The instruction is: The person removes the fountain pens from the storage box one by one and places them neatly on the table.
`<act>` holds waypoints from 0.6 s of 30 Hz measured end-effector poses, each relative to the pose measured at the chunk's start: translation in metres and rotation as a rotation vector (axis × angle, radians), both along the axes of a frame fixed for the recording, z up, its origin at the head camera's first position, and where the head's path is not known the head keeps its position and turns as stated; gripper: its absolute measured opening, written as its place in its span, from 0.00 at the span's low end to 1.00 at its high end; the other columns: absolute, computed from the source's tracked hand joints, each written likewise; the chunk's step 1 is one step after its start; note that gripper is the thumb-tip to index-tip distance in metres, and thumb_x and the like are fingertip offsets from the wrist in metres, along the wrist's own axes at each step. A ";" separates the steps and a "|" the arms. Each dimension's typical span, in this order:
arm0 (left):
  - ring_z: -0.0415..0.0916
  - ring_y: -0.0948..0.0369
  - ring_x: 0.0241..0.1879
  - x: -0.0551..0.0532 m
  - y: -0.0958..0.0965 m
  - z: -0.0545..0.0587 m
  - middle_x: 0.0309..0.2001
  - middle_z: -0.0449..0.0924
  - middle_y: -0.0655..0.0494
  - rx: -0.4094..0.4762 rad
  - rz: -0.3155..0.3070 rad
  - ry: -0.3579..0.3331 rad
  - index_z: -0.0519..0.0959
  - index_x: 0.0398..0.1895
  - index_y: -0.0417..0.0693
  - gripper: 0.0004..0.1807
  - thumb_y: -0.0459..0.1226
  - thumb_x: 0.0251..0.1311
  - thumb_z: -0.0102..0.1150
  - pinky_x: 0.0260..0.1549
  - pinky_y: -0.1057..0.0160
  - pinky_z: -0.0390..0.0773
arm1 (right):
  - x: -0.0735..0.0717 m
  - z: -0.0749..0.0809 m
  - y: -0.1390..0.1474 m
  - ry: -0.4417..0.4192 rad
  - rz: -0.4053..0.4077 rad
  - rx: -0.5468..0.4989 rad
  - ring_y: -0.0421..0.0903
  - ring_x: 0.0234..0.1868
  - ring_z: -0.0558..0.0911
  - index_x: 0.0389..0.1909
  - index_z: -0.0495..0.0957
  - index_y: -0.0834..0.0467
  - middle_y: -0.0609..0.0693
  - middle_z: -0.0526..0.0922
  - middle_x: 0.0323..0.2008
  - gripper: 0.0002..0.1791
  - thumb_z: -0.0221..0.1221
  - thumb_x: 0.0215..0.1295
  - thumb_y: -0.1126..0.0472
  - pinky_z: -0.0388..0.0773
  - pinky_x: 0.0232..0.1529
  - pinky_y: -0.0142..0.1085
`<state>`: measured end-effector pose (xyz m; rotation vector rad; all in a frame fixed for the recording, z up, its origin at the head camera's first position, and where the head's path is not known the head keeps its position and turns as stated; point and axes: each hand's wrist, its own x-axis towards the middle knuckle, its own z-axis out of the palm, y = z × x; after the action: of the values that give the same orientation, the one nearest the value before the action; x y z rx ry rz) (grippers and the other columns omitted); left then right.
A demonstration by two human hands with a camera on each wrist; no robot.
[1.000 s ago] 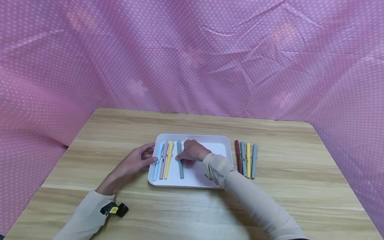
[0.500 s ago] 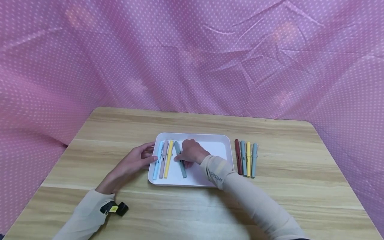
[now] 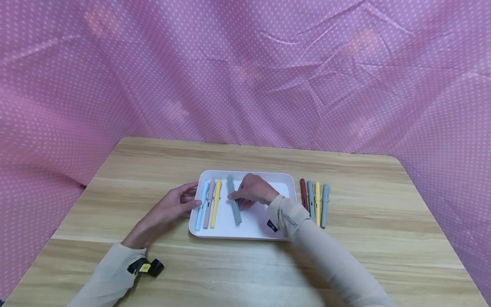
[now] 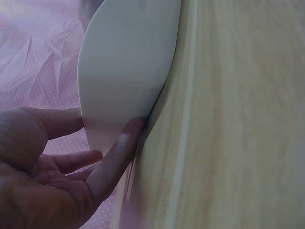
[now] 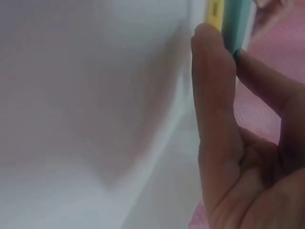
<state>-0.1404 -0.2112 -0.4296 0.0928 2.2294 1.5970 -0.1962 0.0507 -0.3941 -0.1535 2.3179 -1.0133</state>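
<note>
In the head view my right hand [image 3: 255, 189] pinches a grey-green capped pen [image 3: 235, 209] over the middle of the white tray [image 3: 261, 228], the pen's top leaning left. The right wrist view shows that pen [image 5: 233, 28] between the thumb and a finger, overlapping a yellow pen [image 5: 216, 14]. My left hand [image 3: 178, 202] grips the tray's left edge, with fingers at the outer wall [image 4: 124, 71] in the left wrist view. Inside the tray, at its left, a light blue pen [image 3: 199, 215], a mauve pen [image 3: 208, 213] and a yellow pen lie side by side.
Right of the tray on the wooden table [image 3: 230, 273], a dark red pen [image 3: 303, 192], a blue-grey pen [image 3: 311, 200], a yellow pen [image 3: 317, 204] and another blue-grey pen [image 3: 324, 207] lie in a row. Pink dotted cloth [image 3: 245, 85] hangs around the table.
The grey-green pen first tilted next to the yellow pen in the tray, then moved right with my right hand. My left hand has stayed at the tray's edge.
</note>
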 end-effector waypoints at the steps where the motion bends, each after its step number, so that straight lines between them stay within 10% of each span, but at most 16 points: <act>1: 0.75 0.42 0.63 0.000 0.000 0.000 0.71 0.67 0.33 0.000 0.001 0.004 0.52 0.82 0.38 0.41 0.34 0.73 0.61 0.53 0.57 0.87 | 0.000 0.002 0.004 0.000 -0.004 -0.026 0.44 0.21 0.86 0.29 0.85 0.63 0.55 0.87 0.23 0.15 0.71 0.67 0.56 0.88 0.28 0.34; 18: 0.74 0.42 0.64 0.002 0.002 0.001 0.70 0.68 0.34 -0.012 -0.009 0.008 0.52 0.82 0.39 0.40 0.36 0.74 0.61 0.54 0.56 0.86 | -0.001 0.046 0.070 0.031 -0.114 -0.269 0.42 0.28 0.86 0.38 0.87 0.64 0.53 0.87 0.28 0.16 0.67 0.71 0.52 0.88 0.43 0.39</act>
<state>-0.1382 -0.2096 -0.4284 0.1060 2.2411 1.5804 -0.1974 0.1210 -0.3485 -0.1461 2.2291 -1.3877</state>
